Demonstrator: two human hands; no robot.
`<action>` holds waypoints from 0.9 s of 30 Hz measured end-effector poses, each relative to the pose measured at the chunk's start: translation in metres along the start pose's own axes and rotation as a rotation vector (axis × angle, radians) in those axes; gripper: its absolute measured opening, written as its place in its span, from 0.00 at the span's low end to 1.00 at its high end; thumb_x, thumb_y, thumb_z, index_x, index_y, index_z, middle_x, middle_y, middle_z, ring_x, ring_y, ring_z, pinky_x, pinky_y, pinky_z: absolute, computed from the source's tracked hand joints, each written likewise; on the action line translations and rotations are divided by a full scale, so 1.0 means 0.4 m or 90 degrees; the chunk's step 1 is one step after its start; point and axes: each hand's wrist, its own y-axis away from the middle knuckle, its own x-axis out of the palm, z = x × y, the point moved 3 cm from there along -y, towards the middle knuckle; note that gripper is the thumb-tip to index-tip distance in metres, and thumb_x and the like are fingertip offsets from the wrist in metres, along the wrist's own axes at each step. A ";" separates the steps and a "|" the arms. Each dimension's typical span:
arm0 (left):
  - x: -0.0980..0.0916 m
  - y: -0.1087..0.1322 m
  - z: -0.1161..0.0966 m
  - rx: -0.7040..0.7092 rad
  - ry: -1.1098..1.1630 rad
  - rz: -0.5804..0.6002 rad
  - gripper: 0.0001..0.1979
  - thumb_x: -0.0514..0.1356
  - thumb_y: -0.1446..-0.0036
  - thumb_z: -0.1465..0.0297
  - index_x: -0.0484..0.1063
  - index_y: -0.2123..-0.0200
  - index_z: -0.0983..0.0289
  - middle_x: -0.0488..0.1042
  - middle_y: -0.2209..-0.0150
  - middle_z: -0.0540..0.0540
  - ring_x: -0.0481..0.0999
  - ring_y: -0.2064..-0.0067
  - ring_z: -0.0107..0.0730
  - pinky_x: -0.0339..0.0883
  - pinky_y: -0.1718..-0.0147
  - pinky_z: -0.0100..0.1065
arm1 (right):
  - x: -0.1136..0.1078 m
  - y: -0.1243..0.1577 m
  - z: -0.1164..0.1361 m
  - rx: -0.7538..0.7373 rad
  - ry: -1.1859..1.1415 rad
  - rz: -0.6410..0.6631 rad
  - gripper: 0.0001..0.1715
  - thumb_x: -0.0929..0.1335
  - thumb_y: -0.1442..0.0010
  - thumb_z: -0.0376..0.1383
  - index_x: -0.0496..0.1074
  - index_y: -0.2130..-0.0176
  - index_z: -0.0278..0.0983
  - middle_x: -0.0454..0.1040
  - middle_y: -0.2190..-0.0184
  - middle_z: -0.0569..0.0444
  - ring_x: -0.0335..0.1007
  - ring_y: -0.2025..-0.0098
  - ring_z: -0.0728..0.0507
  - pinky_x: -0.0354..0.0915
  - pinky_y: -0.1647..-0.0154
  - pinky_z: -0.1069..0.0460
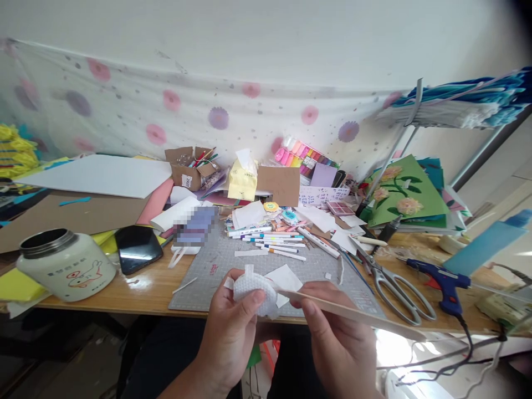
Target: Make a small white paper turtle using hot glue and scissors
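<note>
Above the table's front edge, my left hand (230, 327) is closed around a white round textured pad (247, 291), its thumb pressed on the face. Small white tabs stick out from the pad's upper left rim. My right hand (338, 338) pinches a long, flat, pale stick (376, 320) between thumb and fingers. The stick's left end meets the right side of the pad; whether it is inside or only touching I cannot tell. Just behind the hands, a white paper piece (286, 277) lies on the grey cutting mat (220, 260).
Several markers (274, 244) lie across the mat. To the right are grey-handled scissors (399, 291) and a blue glue gun (444, 282) with its cord. A wide open-mouthed bottle (66, 271) and a black phone (137, 249) stand and lie at left. A cardboard box (191, 172) is behind.
</note>
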 end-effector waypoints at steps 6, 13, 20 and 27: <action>0.000 -0.008 -0.002 -0.002 0.013 -0.004 0.13 0.66 0.52 0.74 0.66 0.65 0.61 0.75 0.68 0.50 0.74 0.65 0.30 0.68 0.64 0.32 | -0.015 0.022 -0.039 0.036 -0.076 -0.056 0.12 0.67 0.41 0.28 0.77 0.65 0.43 0.75 0.69 0.56 0.68 0.59 0.43 0.62 0.57 0.49; -0.020 -0.017 -0.013 0.024 -0.055 -0.034 0.14 0.68 0.56 0.73 0.65 0.69 0.62 0.71 0.74 0.47 0.70 0.72 0.26 0.65 0.71 0.28 | -0.034 0.002 -0.042 0.089 -0.224 -0.101 0.07 0.67 0.42 0.31 0.75 0.67 0.40 0.72 0.70 0.53 0.69 0.63 0.41 0.63 0.59 0.45; -0.024 -0.011 -0.020 0.028 -0.259 -0.037 0.13 0.69 0.58 0.70 0.66 0.72 0.63 0.68 0.77 0.45 0.65 0.74 0.24 0.61 0.74 0.26 | -0.033 -0.001 -0.077 0.232 -0.354 -0.065 0.06 0.67 0.45 0.30 0.73 0.69 0.40 0.71 0.73 0.57 0.69 0.69 0.45 0.65 0.62 0.47; -0.003 -0.012 -0.042 0.003 -0.587 0.070 0.10 0.67 0.56 0.69 0.67 0.73 0.63 0.65 0.78 0.46 0.62 0.74 0.27 0.58 0.76 0.28 | -0.006 0.022 -0.124 0.445 -0.207 0.152 0.11 0.74 0.50 0.40 0.75 0.67 0.37 0.63 0.79 0.60 0.57 0.76 0.50 0.53 0.75 0.55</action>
